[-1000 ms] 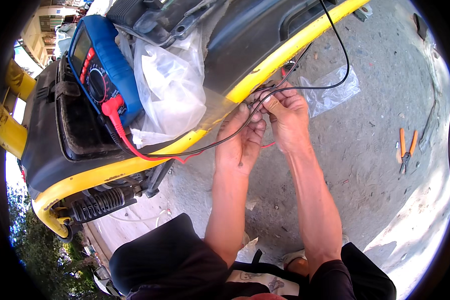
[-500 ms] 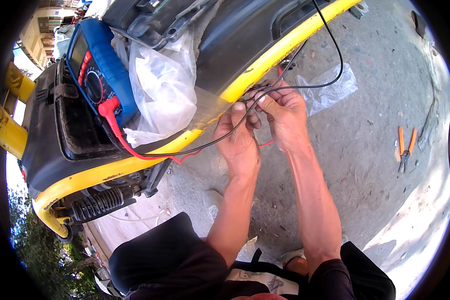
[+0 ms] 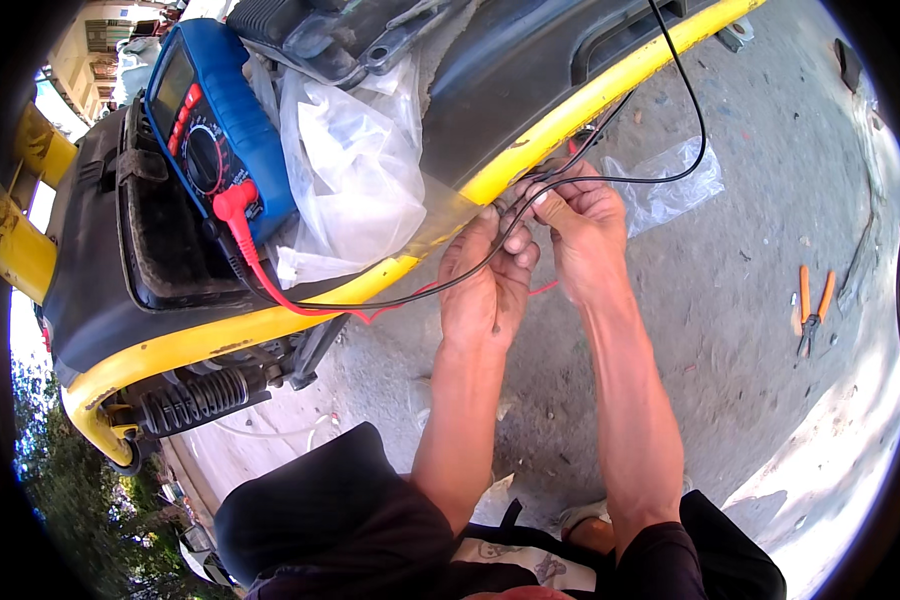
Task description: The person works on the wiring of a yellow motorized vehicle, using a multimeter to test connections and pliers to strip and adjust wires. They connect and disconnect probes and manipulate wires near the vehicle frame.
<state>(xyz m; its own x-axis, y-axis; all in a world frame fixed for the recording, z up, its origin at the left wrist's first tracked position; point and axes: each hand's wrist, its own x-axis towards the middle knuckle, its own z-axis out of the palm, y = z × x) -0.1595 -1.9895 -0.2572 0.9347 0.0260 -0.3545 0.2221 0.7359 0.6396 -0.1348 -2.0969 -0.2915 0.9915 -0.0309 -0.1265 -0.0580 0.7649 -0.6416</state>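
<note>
Both my hands are closed and close together beneath the yellow edge (image 3: pixel 510 172) of a black-and-yellow vehicle body. My left hand (image 3: pixel 482 290) pinches thumb to fingertips; what lies in the pinch is too small and shaded to make out. Thin dark wires (image 3: pixel 542 178) run under the edge into the fingers of my right hand (image 3: pixel 590 230). A black test lead (image 3: pixel 660 181) loops across in front of both hands. The red test lead (image 3: pixel 315 309) passes behind my left hand. Both leads come from a blue multimeter (image 3: pixel 232 125) resting on the bodywork.
Beside the multimeter lies a white plastic bag (image 3: pixel 355 185), below a black plastic part (image 3: pixel 320 45). Orange-handled pliers (image 3: pixel 815 305) and a clear plastic bag (image 3: pixel 675 185) lie on the concrete ground at the right. A coil spring (image 3: pixel 195 397) shows under the bodywork.
The vehicle, the multimeter and both hands sit slightly farther right in the picture. My left hand has turned a little, and its fingers show more. Both hands stay closed at the edge.
</note>
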